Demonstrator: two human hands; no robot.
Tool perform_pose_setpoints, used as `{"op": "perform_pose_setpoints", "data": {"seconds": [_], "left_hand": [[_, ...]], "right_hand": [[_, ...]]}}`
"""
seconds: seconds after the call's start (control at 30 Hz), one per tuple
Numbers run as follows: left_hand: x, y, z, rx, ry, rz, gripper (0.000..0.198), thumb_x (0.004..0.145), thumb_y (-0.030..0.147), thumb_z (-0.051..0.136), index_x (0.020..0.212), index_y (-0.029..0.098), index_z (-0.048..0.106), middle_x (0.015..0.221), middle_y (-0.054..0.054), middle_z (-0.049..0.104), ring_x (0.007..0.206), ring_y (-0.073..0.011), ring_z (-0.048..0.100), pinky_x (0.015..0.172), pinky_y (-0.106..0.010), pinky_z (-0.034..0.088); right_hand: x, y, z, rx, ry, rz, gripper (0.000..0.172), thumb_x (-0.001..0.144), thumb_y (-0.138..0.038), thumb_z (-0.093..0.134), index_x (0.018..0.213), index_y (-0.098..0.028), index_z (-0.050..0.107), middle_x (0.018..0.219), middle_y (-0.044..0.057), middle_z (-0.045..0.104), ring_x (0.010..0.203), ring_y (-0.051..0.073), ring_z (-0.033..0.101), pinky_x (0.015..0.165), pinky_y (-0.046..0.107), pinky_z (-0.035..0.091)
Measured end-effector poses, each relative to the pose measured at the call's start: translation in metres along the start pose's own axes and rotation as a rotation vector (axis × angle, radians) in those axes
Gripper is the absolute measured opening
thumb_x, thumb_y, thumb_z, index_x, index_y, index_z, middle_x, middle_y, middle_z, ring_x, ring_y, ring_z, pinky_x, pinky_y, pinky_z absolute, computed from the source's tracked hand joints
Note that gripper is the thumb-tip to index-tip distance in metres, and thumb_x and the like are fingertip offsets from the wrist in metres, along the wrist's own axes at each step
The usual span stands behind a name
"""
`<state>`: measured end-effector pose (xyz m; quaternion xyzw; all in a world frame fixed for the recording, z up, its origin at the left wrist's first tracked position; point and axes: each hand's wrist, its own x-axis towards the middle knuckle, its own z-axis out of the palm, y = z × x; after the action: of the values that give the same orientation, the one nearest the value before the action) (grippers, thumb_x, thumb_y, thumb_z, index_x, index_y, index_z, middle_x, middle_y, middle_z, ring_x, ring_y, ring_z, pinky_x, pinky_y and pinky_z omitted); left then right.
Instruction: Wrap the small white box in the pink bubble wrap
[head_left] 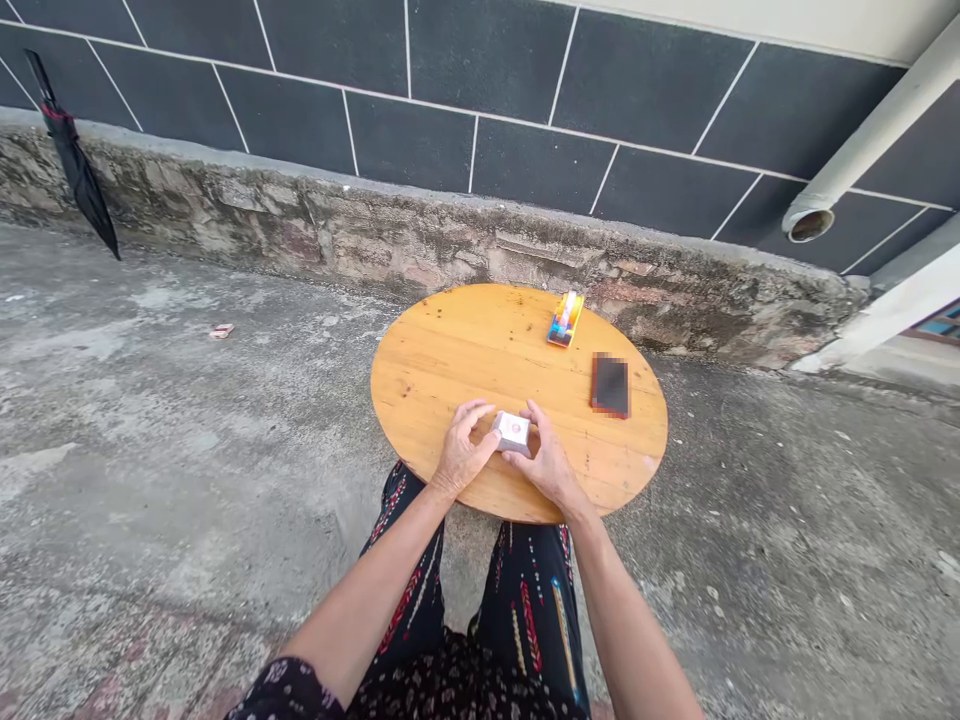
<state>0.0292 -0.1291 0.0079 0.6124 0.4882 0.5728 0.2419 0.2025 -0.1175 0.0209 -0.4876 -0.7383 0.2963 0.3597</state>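
A small box (513, 430) with a whitish top and a reddish mark lies at the near middle of the round wooden table (450, 350). My left hand (465, 448) is at its left side, the thumb against the box and the fingers curved apart beyond it. On the right side, my right hand (547, 460) holds the box between thumb and fingers. Both hands rest low over the tabletop near its front edge.
A colourful yellow, blue and orange item (565, 320) sits at the table's back right. In front of it lies a dark rectangular object (610, 385) with a reddish edge, blurred out. A black umbrella (79, 165) leans on the stone ledge (315, 225) at the far left.
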Motion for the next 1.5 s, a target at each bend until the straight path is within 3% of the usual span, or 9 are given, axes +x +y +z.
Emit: {"op": "perform_pose_setpoints", "data": {"seconds": [0.23,0.4,0.7,1.1,1.27,1.5], "left_hand": [[-0.001,0.001,0.002,0.07,-0.043,0.092,0.033,0.077,0.015,0.064,0.109,0.02,0.065,0.127,-0.011,0.051,0.122,-0.0246,0.051,0.107,-0.043,0.041],[-0.003,-0.003,0.004,0.083,-0.071,0.124,0.028,0.077,0.018,0.066,0.105,0.02,0.066,0.133,-0.011,0.047,0.116,-0.0232,0.055,0.105,-0.042,0.044],[-0.002,-0.003,0.006,0.078,-0.102,0.099,0.026,0.079,0.017,0.064,0.105,0.023,0.067,0.115,-0.007,0.06,0.111,-0.0214,0.059,0.101,-0.039,0.047],[0.002,-0.001,0.006,0.032,-0.129,0.072,0.025,0.079,0.016,0.063,0.103,0.022,0.067,0.112,-0.007,0.065,0.109,-0.0211,0.061,0.099,-0.039,0.048],[0.01,-0.002,0.008,0.021,-0.141,0.065,0.024,0.079,0.015,0.062,0.101,0.022,0.066,0.108,-0.006,0.066,0.106,-0.0204,0.062,0.097,-0.037,0.049],[0.032,-0.009,0.024,0.004,-0.13,0.033,0.021,0.078,0.016,0.062,0.098,0.02,0.067,0.107,-0.007,0.066,0.102,-0.021,0.064,0.091,-0.036,0.053]], "right_hand": [[0.002,0.001,0.0,0.014,0.011,0.005,0.082,0.075,-0.034,0.069,0.146,-0.023,0.029,0.137,0.012,0.052,0.126,0.028,0.049,0.108,0.052,0.034],[0.003,0.002,0.001,0.032,0.016,-0.009,0.078,0.078,-0.033,0.067,0.146,-0.028,0.029,0.134,0.01,0.056,0.124,0.028,0.052,0.106,0.054,0.035],[0.005,0.006,0.001,0.057,0.02,0.002,0.08,0.077,-0.033,0.069,0.146,-0.025,0.029,0.131,0.011,0.058,0.12,0.028,0.055,0.106,0.052,0.036],[0.01,0.014,0.005,0.019,0.03,-0.034,0.081,0.078,-0.03,0.067,0.148,-0.026,0.027,0.127,0.009,0.061,0.117,0.028,0.056,0.104,0.051,0.037],[0.018,0.014,0.003,-0.007,0.029,-0.04,0.083,0.077,-0.031,0.068,0.148,-0.025,0.026,0.125,0.009,0.062,0.115,0.028,0.057,0.103,0.052,0.036],[0.042,0.021,-0.009,-0.012,0.005,-0.029,0.085,0.075,-0.029,0.069,0.148,-0.022,0.026,0.126,0.011,0.062,0.117,0.028,0.057,0.103,0.05,0.037]]}}
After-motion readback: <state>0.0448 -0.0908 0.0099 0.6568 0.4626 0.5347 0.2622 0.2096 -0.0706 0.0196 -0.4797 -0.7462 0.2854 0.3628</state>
